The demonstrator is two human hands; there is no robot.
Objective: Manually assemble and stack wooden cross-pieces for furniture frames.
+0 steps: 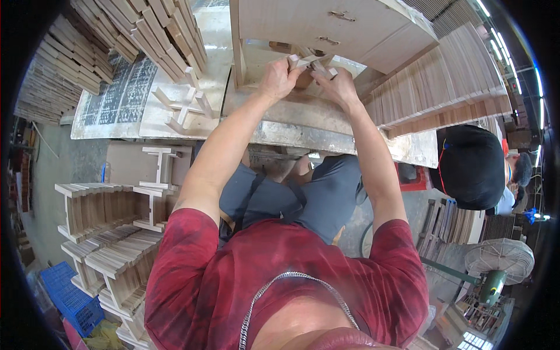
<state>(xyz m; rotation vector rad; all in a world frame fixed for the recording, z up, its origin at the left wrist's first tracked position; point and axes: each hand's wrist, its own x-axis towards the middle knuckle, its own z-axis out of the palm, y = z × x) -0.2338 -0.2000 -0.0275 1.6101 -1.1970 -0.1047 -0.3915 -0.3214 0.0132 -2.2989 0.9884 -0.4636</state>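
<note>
At the opening of a wooden box frame on the bench, my left hand [280,80] is closed round one end of a small pale wooden piece [307,60]. My right hand [338,88] grips the same work from the other side, its fingers curled by a squared wooden end. The bars appear to cross between the hands, but fingers hide how they join. Left of my forearm, a cross-shaped wooden assembly [186,107] with upright ends lies on the bench. A pale wooden panel [280,23] with two metal fittings stands just beyond my hands.
Stacked wooden strips [166,38] stand at the far left of the bench [291,133]. A long row of thin boards [443,81] fills its right side. Piled wooden frames [99,213] and a blue crate [70,297] are at lower left. A fan [499,262] and another person [471,167] are at right.
</note>
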